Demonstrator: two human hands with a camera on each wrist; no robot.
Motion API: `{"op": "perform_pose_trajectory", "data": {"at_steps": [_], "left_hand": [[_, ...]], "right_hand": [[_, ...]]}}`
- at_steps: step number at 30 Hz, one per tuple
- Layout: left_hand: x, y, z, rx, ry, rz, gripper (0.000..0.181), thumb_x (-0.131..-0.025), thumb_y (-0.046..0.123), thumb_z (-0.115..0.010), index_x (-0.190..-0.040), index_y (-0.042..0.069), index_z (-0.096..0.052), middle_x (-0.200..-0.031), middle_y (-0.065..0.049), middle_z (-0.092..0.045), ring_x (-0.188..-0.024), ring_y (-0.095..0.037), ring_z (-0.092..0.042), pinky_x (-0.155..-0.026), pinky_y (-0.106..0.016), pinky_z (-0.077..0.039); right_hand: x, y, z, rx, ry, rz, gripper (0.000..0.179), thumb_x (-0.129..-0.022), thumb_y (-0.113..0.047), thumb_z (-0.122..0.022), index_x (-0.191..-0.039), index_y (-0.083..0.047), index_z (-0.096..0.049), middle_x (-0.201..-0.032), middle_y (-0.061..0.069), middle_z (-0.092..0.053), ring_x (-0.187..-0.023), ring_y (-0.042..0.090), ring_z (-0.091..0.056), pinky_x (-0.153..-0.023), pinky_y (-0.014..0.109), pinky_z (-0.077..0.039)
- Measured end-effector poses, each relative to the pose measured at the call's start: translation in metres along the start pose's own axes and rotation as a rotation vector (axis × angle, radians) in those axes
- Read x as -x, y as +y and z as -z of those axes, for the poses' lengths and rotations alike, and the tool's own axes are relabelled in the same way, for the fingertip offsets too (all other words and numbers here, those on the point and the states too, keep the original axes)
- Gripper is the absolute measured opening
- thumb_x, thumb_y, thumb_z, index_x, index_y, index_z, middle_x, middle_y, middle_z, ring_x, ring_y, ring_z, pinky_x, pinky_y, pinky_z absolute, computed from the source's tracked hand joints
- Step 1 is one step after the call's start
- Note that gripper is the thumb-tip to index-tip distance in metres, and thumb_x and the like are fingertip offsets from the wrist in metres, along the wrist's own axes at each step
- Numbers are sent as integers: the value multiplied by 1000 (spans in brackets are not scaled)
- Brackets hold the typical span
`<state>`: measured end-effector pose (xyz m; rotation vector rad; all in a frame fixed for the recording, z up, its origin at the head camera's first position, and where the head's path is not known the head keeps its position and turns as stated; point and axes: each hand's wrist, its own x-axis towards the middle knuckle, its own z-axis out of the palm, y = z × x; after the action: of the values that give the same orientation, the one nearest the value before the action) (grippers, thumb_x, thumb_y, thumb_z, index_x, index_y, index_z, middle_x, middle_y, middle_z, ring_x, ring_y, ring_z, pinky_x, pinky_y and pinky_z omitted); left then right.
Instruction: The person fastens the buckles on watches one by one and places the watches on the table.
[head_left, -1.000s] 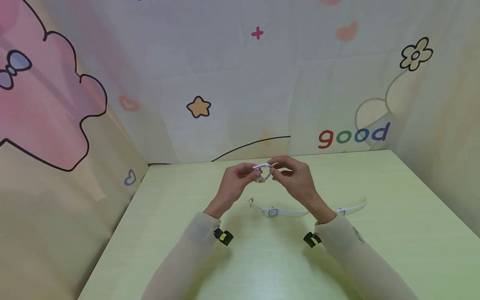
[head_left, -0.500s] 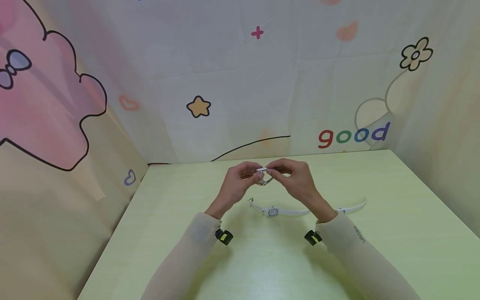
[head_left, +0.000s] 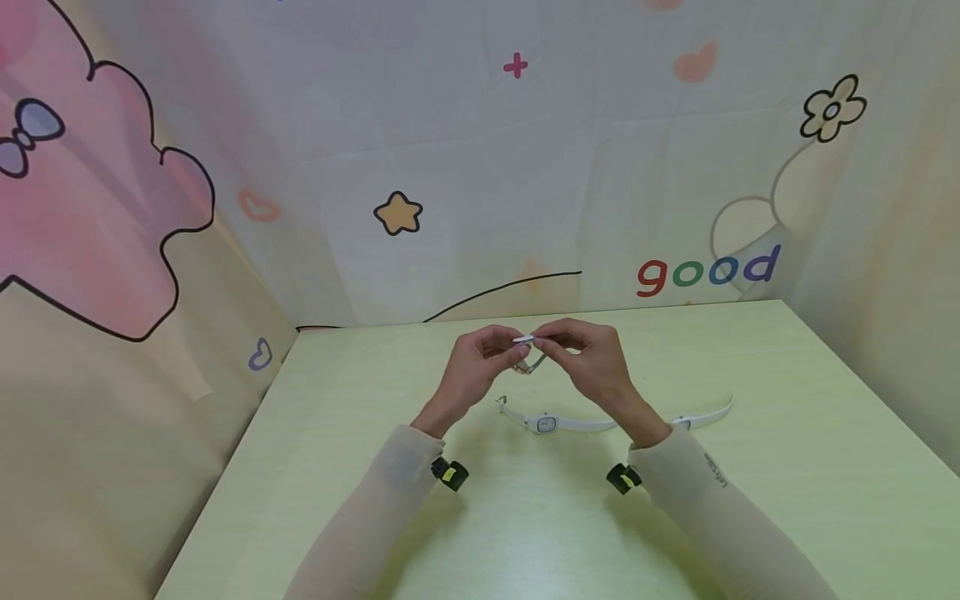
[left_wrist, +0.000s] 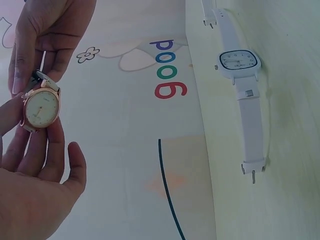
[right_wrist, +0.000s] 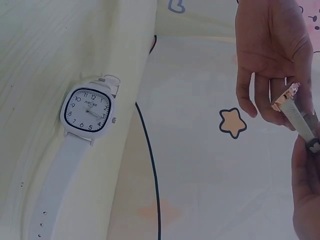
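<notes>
Above the table, both hands hold a wristwatch (head_left: 534,365) with a rose-gold round case (left_wrist: 41,108) and a pale strap (right_wrist: 298,120). My left hand (head_left: 474,365) grips it by the case, thumb on one side and fingers behind. The right hand (head_left: 592,357) pinches the strap end, where a dark buckle (right_wrist: 313,145) shows close to its fingertips. The strap is bent into a loop between the two hands. Fingers hide part of the strap.
On the table (head_left: 300,467) below the hands lies a white watch with a squarish dial (head_left: 546,425), its strap stretched out. A second white watch (head_left: 705,417) lies to the right, partly hidden by the right wrist. A printed curtain (head_left: 480,167) hangs behind the table.
Compared with one second ago, the right hand's fingers are slightly lower, and the top of the strap loop has come down between the fingertips. Little differs from half a second ago.
</notes>
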<state>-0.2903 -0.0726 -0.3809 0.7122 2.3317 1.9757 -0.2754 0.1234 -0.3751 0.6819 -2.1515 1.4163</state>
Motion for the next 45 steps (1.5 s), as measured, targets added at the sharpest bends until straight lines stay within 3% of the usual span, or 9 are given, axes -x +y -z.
{"op": "perform_pose_trajectory", "data": {"at_steps": [6,16,20,28,34,45], "left_hand": [[1,-1,0,24,5,-13,24,-93,20,-69,-112,6,-68,-108,-14,-73,-97,-27,-71,-90,-35,-57],[0,-2,1,39,42,4,27,-92,17,-69,-116,4,-67,-111,-18,-71,-92,-13,-69,-92,-33,-56],[1,-1,2,27,50,1,27,-93,17,-69,-116,3,-67,-111,-17,-71,-93,-8,-68,-92,-32,-56],[1,-2,4,-6,42,-25,25,-93,22,-69,-113,7,-69,-109,-14,-72,-96,-14,-69,-91,-32,-56],[3,-3,2,-13,43,-29,26,-94,23,-68,-116,8,-69,-113,-11,-71,-101,-15,-68,-90,-30,-56],[3,-3,2,15,84,-37,23,-92,16,-69,-113,6,-70,-109,-13,-72,-92,-10,-68,-88,-28,-57]], "right_hand": [[1,1,0,-5,8,17,12,-87,-6,-73,-99,-5,-75,-96,10,-76,-82,-1,-69,-78,15,-55],[1,5,1,-22,-8,91,16,-87,-3,-72,-103,-4,-76,-96,10,-75,-87,16,-71,-79,15,-56],[1,5,1,24,-41,132,18,-88,0,-70,-105,-4,-76,-96,8,-73,-84,14,-69,-78,16,-56],[2,5,1,98,-80,220,21,-86,-1,-72,-106,-7,-76,-97,5,-74,-80,11,-67,-73,15,-54],[2,6,0,105,-41,229,17,-86,0,-73,-101,-5,-77,-94,5,-75,-80,14,-69,-75,13,-54],[1,8,-2,109,-21,219,17,-86,-1,-73,-101,-5,-77,-94,7,-75,-80,18,-71,-76,10,-53]]}}
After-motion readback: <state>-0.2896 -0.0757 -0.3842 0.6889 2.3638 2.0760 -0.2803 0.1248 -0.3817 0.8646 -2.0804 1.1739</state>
